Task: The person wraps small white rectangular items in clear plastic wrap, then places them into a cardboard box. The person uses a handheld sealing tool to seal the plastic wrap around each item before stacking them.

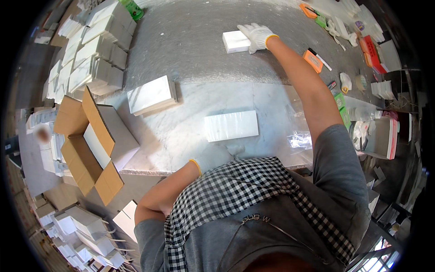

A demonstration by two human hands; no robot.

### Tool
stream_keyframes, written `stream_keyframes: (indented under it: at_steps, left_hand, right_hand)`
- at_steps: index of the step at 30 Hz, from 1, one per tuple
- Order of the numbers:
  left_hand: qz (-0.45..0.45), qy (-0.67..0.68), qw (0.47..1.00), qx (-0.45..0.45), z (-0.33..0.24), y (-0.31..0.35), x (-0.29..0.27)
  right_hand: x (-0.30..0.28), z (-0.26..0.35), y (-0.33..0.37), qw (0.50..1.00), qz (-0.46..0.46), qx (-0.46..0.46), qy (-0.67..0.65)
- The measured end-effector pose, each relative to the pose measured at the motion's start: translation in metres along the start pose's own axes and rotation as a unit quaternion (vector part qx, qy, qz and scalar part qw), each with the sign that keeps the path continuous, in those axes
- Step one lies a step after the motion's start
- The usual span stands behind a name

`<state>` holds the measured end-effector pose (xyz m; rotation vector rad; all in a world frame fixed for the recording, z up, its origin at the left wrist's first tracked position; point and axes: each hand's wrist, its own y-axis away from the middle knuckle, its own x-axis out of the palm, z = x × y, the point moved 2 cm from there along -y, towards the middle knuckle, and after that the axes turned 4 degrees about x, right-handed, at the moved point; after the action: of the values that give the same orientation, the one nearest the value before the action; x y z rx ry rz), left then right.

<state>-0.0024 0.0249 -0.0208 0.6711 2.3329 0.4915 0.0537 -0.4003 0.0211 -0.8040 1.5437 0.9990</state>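
Observation:
My right hand (pixel 256 37), in a white knit glove with a yellow cuff, reaches far out and grips the right end of a small stack of white tiles (pixel 234 41). Close to my body, my left hand (pixel 216 156), gloved the same way, rests low by the table's near edge. The apron covers part of it, and its visible fingers lie loosely extended with nothing in them. Just beyond it, a white rectangular block (pixel 231 126) with a wrinkled, shiny surface lies on the marble slab. Farther left lies another stack of white, grey-veined tiles (pixel 152 95).
Tall piles of tiles (pixel 97 50) stand at the back left, near a green bottle (pixel 132 9). An open cardboard box (pixel 93 145) sits at the left edge. At right are an orange box (pixel 313 60), a marker (pixel 320 58), clear plastic film (pixel 300 140) and an open carton (pixel 379 144).

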Motion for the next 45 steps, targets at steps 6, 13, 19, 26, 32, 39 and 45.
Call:
stream_keyframes:
  at_steps: [6, 13, 19, 26, 32, 39, 45]
  left_hand:
    - [0.027, 0.178, 0.977, -0.111, -0.025, 0.008, -0.024]
    - [-0.019, -0.020, 1.000, 0.013, -0.011, 0.006, -0.006]
    - [-0.052, -0.029, 0.997, 0.041, 0.002, 0.003, 0.006]
    - [-0.084, -0.052, 0.995, 0.017, 0.000, -0.001, 0.008]
    - [-0.109, -0.102, 0.985, 0.088, 0.001, 0.008, 0.011]
    - [-0.053, 0.112, 0.991, -0.045, -0.016, 0.008, -0.004]
    - [-0.054, -0.004, 0.998, -0.035, -0.020, 0.010, -0.003]
  right_hand:
    - [0.006, -0.003, 0.001, 0.998, -0.036, -0.050, -0.018]
    - [0.015, -0.003, 0.029, 0.985, -0.158, -0.030, -0.063]
    - [-0.011, 0.020, 0.071, 0.982, -0.118, 0.016, -0.148]
    - [-0.031, 0.080, 0.167, 0.975, -0.065, -0.098, -0.187]
    - [-0.029, 0.127, 0.230, 0.960, -0.018, -0.157, -0.230]
    - [-0.019, 0.157, 0.251, 0.964, -0.035, -0.160, -0.210]
    - [-0.011, 0.158, 0.252, 0.963, -0.046, -0.173, -0.201]
